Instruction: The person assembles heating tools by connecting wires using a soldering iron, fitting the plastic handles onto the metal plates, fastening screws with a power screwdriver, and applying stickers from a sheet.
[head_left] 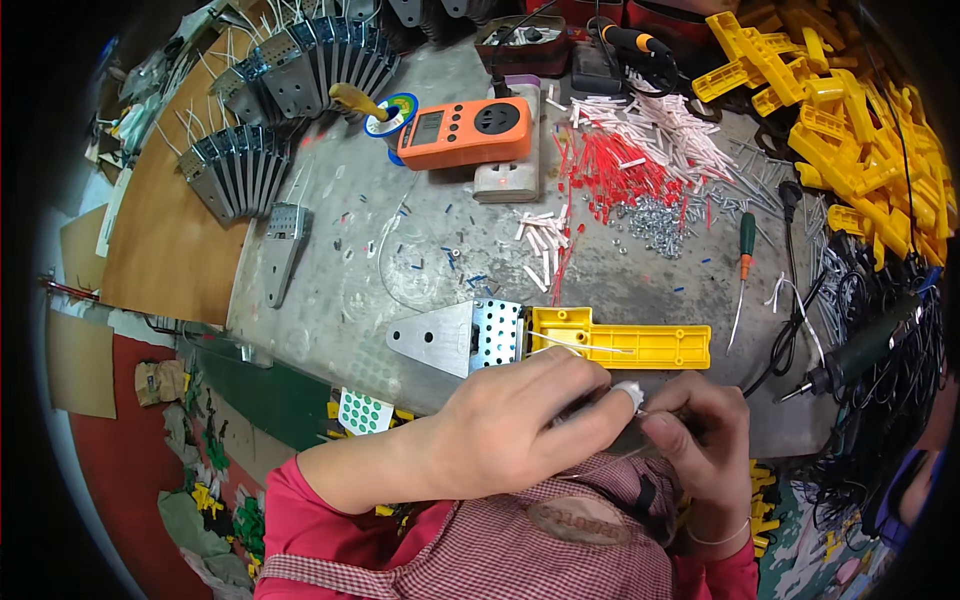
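Note:
My left hand (535,415) is closed in a pinch at the near edge of the table, with a small white piece (630,393) at its fingertips. Close beside it, my right hand (705,430) pinches too, thumb against fingers. What lies between the fingertips is too small and hidden to name. Just beyond the hands lies a yellow plastic handle shell (655,347), its hollow side up, with thin white wires running along it. A tapered metal plate (435,335) with a perforated section joins the shell's left end. My left knuckles partly cover the shell's near edge.
An orange meter (465,133) sits at the back middle by a power strip (508,182). Red-and-white parts (620,165) and screws (655,225) are heaped centre right. A screwdriver (746,250), a soldering iron (860,345) and yellow shells (850,140) lie right; metal plates (235,170) stand left.

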